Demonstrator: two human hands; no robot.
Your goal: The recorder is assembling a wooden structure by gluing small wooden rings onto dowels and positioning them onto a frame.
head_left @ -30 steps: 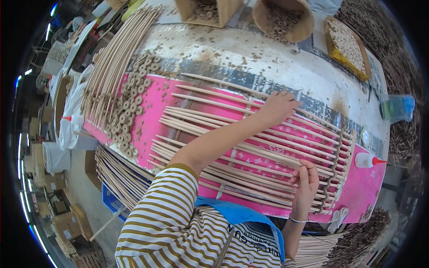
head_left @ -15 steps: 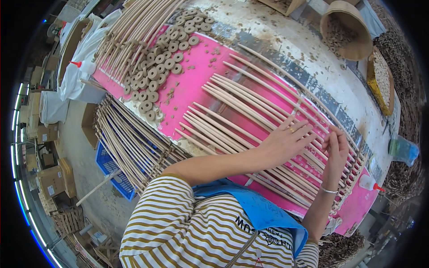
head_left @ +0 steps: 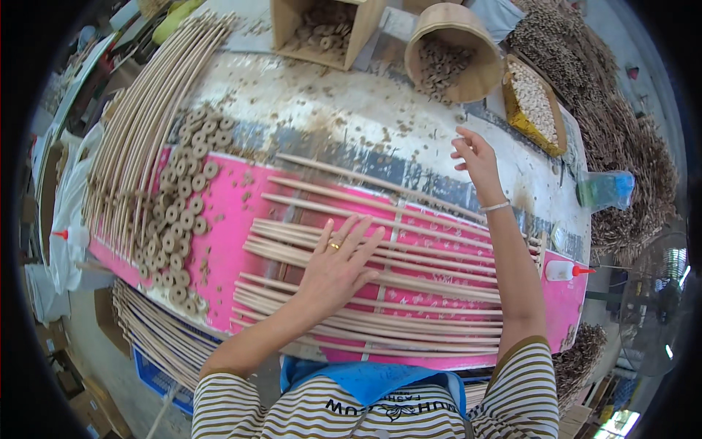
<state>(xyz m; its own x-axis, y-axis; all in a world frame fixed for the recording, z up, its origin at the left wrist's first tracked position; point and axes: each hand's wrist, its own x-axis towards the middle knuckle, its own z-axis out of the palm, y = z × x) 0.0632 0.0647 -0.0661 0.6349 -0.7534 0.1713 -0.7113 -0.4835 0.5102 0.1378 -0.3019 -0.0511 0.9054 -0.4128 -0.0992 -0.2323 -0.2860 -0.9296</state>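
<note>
My left hand [head_left: 338, 267], a ring on one finger, lies with fingers spread over several long pale wooden rods [head_left: 439, 293]. The rods lie side by side on a pink board [head_left: 234, 212], their right ends meeting a slim crosspiece [head_left: 540, 252] partly hidden behind my right forearm. Raised beyond the rods, my right hand [head_left: 477, 159] has loosely bent fingers, apart, with nothing visible in them. Nearest to it is a round wooden tub [head_left: 482, 78], tipped toward me and holding small brown wooden pieces [head_left: 441, 64].
Brown wooden rings [head_left: 194, 183] are heaped left, beside a bundle of rods [head_left: 139, 124]. A wooden box [head_left: 358, 40] and a yellow-sided tray of pale pieces [head_left: 536, 106] stand at the back. A glue bottle [head_left: 560, 271] and a blue-green container [head_left: 605, 190] sit at right.
My right hand has left the rods' right ends and moved out toward the tub. My left hand has slid left along the rods and spread. The view has turned.
</note>
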